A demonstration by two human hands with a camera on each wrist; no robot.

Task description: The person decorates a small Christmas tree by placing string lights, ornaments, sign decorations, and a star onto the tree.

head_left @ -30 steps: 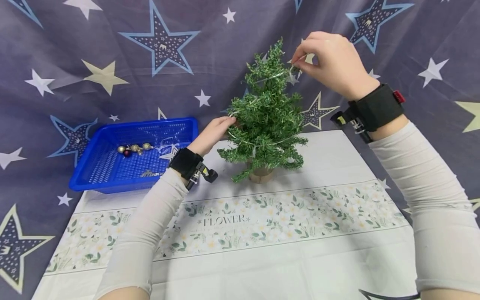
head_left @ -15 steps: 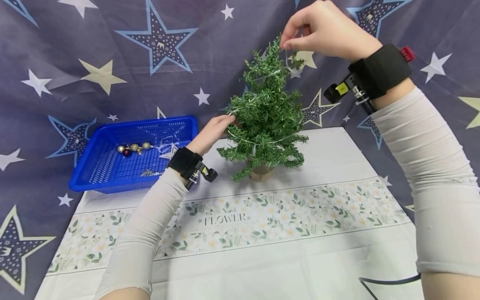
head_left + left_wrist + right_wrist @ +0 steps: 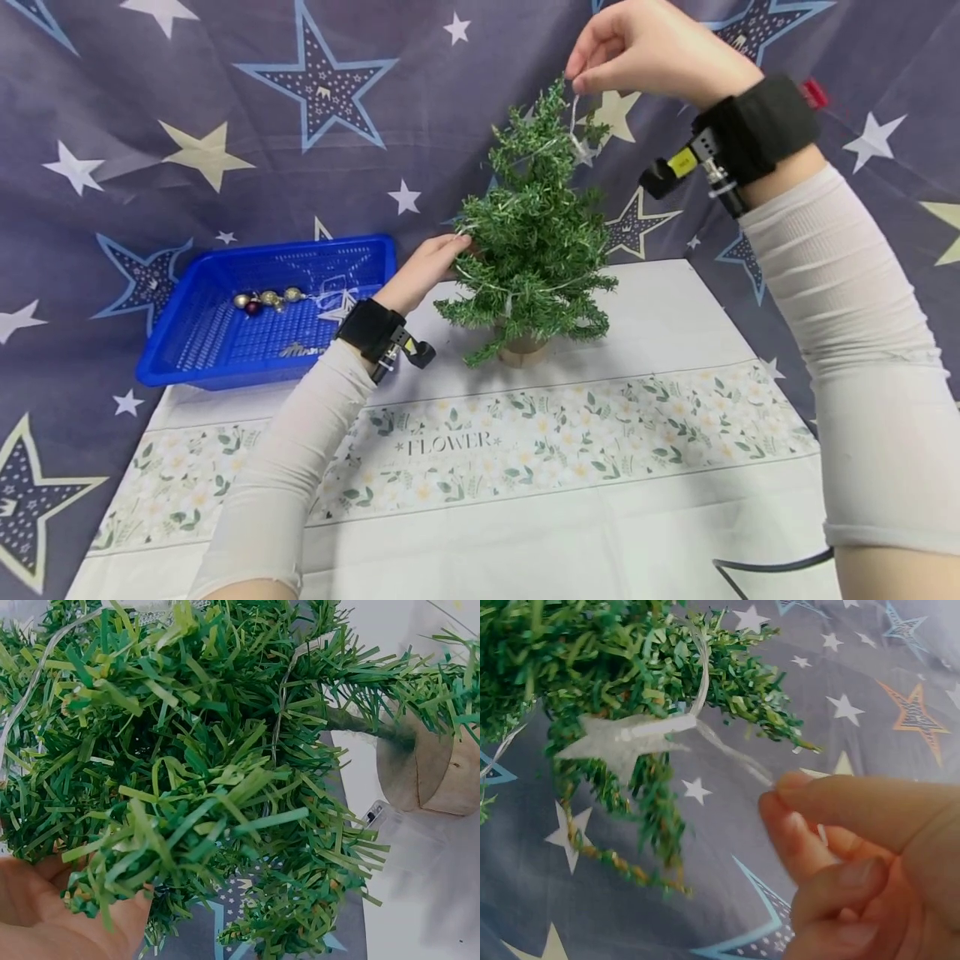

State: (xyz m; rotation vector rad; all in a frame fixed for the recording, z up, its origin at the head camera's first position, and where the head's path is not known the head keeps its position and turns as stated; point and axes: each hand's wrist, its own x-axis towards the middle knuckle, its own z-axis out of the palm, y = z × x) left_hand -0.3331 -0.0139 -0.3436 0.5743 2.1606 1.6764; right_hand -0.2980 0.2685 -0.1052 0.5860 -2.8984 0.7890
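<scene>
A small artificial Christmas tree (image 3: 536,225) stands on the white-covered table, on a round brown base (image 3: 523,350). A clear string-light wire (image 3: 279,724) winds through its branches. High beside the treetop, my right hand (image 3: 652,50) pinches the string-light wire (image 3: 735,759) between thumb and forefinger. From that wire a translucent star light (image 3: 615,746) hangs close to the foliage. My left hand (image 3: 423,271) holds a branch (image 3: 187,802) at the tree's left side; its fingertips are partly hidden by the green needles.
A blue plastic basket (image 3: 161,367) at the left contains several gold baubles (image 3: 270,297), a dark red bauble (image 3: 252,308), a silvery star (image 3: 337,310) and a lettered ornament (image 3: 300,350). A star-patterned curtain (image 3: 450,100) hangs behind the table. A black cable (image 3: 772,567) lies at the front right.
My right hand has risen from beside the upper tree to the height of its tip, drawing the wire up with it. My left hand has stayed at the branch.
</scene>
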